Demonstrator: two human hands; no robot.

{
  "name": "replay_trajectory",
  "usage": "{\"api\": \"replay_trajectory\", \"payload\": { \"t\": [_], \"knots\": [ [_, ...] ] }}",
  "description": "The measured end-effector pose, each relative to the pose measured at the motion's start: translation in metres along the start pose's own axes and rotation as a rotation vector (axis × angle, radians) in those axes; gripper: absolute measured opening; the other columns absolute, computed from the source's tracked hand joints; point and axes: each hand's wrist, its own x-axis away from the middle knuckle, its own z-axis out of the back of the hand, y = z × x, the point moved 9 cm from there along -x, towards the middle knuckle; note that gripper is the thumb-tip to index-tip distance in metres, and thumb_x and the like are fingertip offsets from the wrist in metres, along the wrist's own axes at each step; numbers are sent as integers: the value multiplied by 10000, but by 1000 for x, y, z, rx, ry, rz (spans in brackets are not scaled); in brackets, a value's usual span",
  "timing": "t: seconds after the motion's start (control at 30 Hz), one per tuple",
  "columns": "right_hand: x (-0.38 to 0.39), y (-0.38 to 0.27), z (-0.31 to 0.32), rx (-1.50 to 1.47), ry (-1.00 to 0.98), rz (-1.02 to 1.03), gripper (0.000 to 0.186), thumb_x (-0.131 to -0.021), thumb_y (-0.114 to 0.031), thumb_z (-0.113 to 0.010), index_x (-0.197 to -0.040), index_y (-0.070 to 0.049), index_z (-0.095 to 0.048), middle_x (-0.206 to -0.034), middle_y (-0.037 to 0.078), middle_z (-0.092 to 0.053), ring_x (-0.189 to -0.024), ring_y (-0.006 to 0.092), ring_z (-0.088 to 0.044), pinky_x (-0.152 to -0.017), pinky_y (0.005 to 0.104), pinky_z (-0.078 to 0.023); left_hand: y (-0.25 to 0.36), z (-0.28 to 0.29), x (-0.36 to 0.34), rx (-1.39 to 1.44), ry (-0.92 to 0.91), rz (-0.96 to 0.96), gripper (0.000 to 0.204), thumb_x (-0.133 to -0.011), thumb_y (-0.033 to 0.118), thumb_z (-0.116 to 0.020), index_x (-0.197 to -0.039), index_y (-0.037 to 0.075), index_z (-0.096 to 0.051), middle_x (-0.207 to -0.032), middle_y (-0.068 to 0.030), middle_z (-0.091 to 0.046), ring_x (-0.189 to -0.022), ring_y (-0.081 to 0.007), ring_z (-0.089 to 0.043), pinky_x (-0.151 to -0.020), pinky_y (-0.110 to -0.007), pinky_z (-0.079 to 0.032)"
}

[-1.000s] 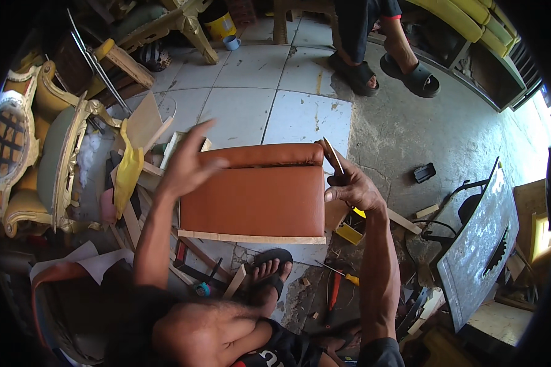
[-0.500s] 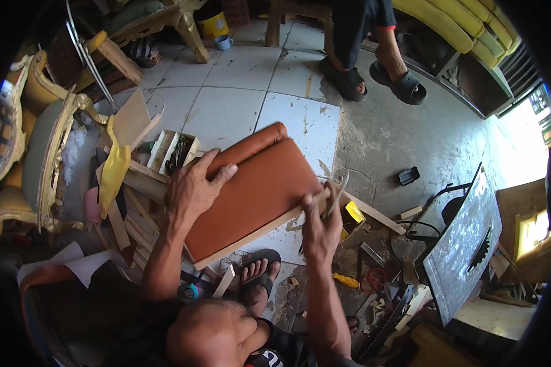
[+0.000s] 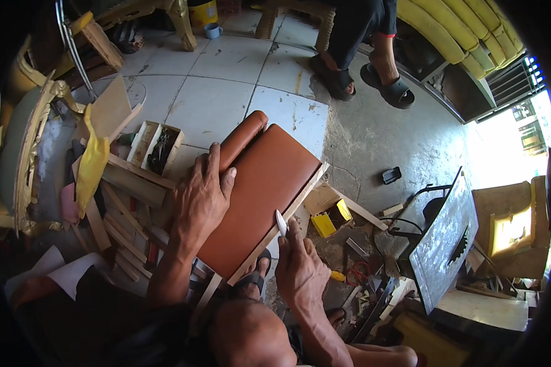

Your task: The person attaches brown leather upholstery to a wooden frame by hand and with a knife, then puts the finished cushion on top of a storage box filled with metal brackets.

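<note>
A brown padded leather panel (image 3: 259, 182) lies tilted in front of me, with a rounded roll (image 3: 240, 139) along its upper left side and a pale wood strip (image 3: 307, 184) along its right side. My left hand (image 3: 200, 205) grips the left side of the panel, thumb on the leather. My right hand (image 3: 300, 267) is closed on a knife, whose pointed light blade (image 3: 281, 222) touches or is very near the border of leather and wood strip. The knife's handle is hidden in my fingers.
A person's sandaled feet (image 3: 390, 87) are at the top. A metal saw table (image 3: 439, 251) stands right, a parts tray (image 3: 147, 142) and carved chair frame (image 3: 33, 153) left. Wood offcuts (image 3: 120, 235), a yellow container (image 3: 324, 224) and red scissors (image 3: 357, 272) lie on the tiled and concrete floor.
The panel has turned anticlockwise from level to steeply slanted. My left hand, earlier lifted, has closed on its side. My right hand has moved down and left, bringing the blade to the wood edge.
</note>
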Motion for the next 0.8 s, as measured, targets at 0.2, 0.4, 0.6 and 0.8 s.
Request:
{"api": "replay_trajectory", "payload": {
  "t": [0.2,0.4,0.6,0.8],
  "knots": [
    [-4,-9,3,27,-82,-79,314,-1055,-278,-542,-1322,-150,-649,-929,172,-692,-803,399,-705,-657,500,-552,2,12,-2,27,-30,-54,1013,-887,716,-627,-1580,31,-350,-1257,-226,-610,-1070,-410,-666,-877,-523,-559],
    [-16,-6,0,51,14,-105,282,-1067,-243,-512,-1255,-89,-653,-967,183,-708,-853,409,-702,-716,510,-557,4,-2,-3,141,-107,-38,898,-943,629,-622,-1577,41,-379,-1323,-257,-605,-1137,-432,-634,-944,-521,-530],
    [-25,-11,1,59,37,-135,259,-1067,-243,-513,-1216,-85,-654,-958,188,-702,-842,419,-695,-706,511,-551,0,-2,-2,222,-92,-49,846,-965,561,-639,-1578,39,-381,-1361,-271,-592,-1156,-428,-620,-977,-500,-512],
    [-35,-7,6,54,115,-100,237,-1065,-241,-530,-1170,-79,-669,-908,184,-695,-803,405,-696,-690,506,-540,4,0,-3,164,-66,-80,831,-958,542,-658,-1566,39,-399,-1321,-258,-604,-1141,-425,-623,-963,-495,-516]
  ]
}}
